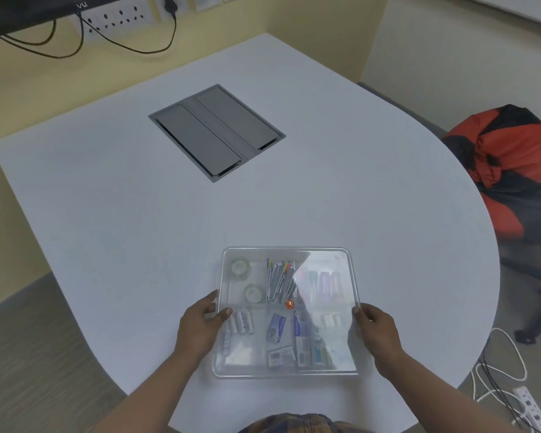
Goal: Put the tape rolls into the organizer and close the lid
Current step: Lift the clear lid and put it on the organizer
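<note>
A clear plastic organizer [353,278] sits near the front edge of the white table, with its transparent lid [325,254] lying over it. Through the lid two clear tape rolls show in the far-left compartment, one [240,268] behind the other [253,292]. Pens, batteries, a stapler and small packets fill other compartments. My left hand [200,323] grips the lid's left edge, thumb on top. My right hand [377,328] grips the right edge the same way.
A grey cable hatch [216,132] is set into the white table [107,198] farther back. An orange and black bag [506,164] rests on a chair at the right. Cables and a power strip [531,407] lie on the floor at lower right.
</note>
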Motion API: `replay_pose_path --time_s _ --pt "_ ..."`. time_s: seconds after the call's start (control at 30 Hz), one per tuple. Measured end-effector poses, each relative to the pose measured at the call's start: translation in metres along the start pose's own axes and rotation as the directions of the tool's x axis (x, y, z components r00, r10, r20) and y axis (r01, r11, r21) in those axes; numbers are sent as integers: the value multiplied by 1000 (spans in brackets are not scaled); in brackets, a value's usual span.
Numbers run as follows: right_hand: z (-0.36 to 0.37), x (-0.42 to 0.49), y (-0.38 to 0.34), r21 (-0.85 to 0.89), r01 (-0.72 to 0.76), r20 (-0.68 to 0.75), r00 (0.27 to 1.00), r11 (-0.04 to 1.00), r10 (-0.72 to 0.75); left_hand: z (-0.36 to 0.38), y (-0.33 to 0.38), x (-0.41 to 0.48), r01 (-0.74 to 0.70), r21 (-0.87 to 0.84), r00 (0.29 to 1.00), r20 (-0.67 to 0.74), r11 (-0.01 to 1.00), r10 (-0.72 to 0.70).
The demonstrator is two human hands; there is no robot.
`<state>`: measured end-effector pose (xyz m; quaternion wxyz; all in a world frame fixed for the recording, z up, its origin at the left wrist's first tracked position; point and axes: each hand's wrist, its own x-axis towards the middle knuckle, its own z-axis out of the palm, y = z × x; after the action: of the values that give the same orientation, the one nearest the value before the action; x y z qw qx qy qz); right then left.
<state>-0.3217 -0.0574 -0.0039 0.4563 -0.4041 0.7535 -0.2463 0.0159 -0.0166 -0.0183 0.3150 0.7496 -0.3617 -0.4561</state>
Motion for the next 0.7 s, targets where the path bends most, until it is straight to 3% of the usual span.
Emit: replay_pose_path --time_s 0.17,0.27,0.33,0.4,0.5,0.57,0.7 --pt "-7 15 -15 -24 14 44 999 1000 -13 0 10 15 -22 40 1000 1 999 22" --pt "-11 27 -35 -251 128 65 991 959 -115 -1 31 28 -85 215 996 12 973 84" --pt "-16 34 -49 -468 282 168 959 837 -228 -5 45 33 -223 441 975 98 869 201" --pt "-20 36 -61 -555 436 357 894 709 -270 -13 53 35 -377 612 925 290 695 246" --pt "-24 36 -61 -653 649 630 752 390 -197 -25 55 34 -492 719 852 514 490 102" --pt "-25 36 -53 -677 704 693 708 216 -135 -27 53 31 -528 744 825 564 409 37" --pt "-24 35 -44 -700 695 681 718 164 -143 -18 48 27 -524 757 831 554 391 43"
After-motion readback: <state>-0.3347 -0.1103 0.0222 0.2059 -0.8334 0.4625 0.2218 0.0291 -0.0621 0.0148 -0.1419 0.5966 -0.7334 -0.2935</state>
